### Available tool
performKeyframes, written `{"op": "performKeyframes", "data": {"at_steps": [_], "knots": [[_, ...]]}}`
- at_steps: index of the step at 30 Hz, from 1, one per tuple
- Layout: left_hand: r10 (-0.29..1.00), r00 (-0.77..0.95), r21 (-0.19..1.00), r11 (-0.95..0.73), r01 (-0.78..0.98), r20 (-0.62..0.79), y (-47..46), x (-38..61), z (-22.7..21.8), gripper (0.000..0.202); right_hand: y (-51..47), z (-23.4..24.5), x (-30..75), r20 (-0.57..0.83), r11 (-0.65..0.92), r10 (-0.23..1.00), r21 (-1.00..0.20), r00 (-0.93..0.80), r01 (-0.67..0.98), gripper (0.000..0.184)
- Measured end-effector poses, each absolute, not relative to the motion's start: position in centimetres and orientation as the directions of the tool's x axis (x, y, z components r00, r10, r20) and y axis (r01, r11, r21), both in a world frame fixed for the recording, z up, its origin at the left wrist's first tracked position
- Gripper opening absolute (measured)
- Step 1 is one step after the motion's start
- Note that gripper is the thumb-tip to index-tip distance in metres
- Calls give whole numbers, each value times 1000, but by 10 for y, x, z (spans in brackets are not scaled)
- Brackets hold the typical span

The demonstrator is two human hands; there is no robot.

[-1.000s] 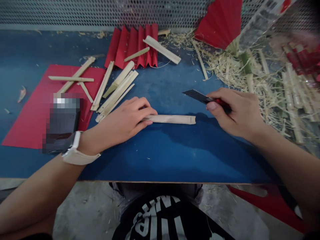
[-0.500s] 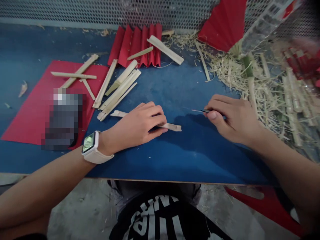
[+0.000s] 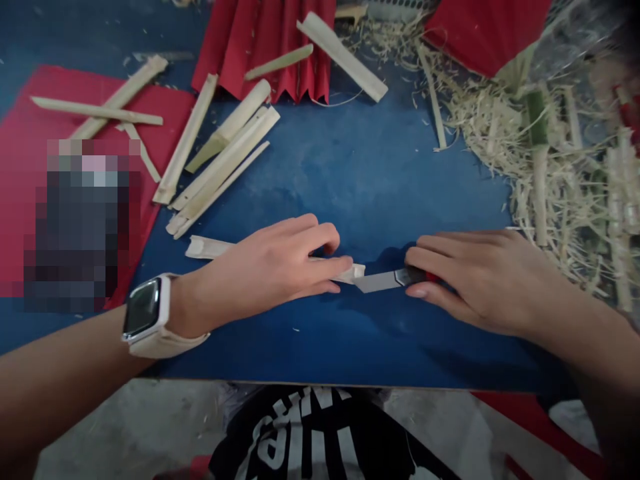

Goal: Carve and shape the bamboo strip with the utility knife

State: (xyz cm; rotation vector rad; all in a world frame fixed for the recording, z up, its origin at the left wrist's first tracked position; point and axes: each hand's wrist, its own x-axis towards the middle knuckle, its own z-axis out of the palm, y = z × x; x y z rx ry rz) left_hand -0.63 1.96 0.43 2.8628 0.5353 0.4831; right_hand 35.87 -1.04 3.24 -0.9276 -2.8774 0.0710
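My left hand [image 3: 280,263] is closed over a pale split bamboo strip [image 3: 207,247] that lies nearly level on the blue table [image 3: 310,350]. Both ends of the strip show, while its middle is hidden under the fingers. In my right hand [image 3: 475,280] is a utility knife [image 3: 380,282], gripped by its dark and red handle. Its blade points left, with the tip at or very near the strip's right end; whether they touch I cannot tell.
Several loose bamboo strips [image 3: 227,167] lie beyond my left hand. A pixelated dark object [image 3: 80,227] rests on red paper [image 3: 47,87] at left. Pleated red paper [image 3: 260,40] is at the back. Bamboo shavings [image 3: 500,140] and a red fan [image 3: 487,30] lie at right.
My right hand has brought the knife down and left to the strip's right end, the blade now showing broadside. My left hand still holds the strip. The view has moved closer to the table.
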Motion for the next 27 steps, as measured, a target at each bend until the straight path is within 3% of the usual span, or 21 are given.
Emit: {"op": "performKeyframes", "data": {"at_steps": [4, 8, 13, 17, 23, 27], "knots": [[459, 843, 375, -860, 345, 279, 12, -6, 4, 24, -20, 38, 352, 92, 802, 595, 2, -799, 597, 55], [541, 787, 365, -825, 430, 295, -2, -4, 10, 40, -28, 44, 345, 96, 798, 597, 29, -797, 601, 57], [566, 782, 422, -795, 435, 260, -12, -3, 13, 35, -32, 48, 345, 78, 794, 606, -1, -791, 608, 59], [562, 793, 478, -777, 410, 234, -16, -4, 9, 43, -31, 46, 350, 57, 788, 615, -17, -786, 615, 56], [619, 754, 584, -703, 406, 220, -18, 3, 6, 33, -26, 45, 351, 40, 793, 609, -53, -792, 607, 62], [636, 736, 613, -682, 399, 230, -18, 8, 10, 24, -35, 37, 365, 18, 762, 646, -74, -763, 643, 42]]}}
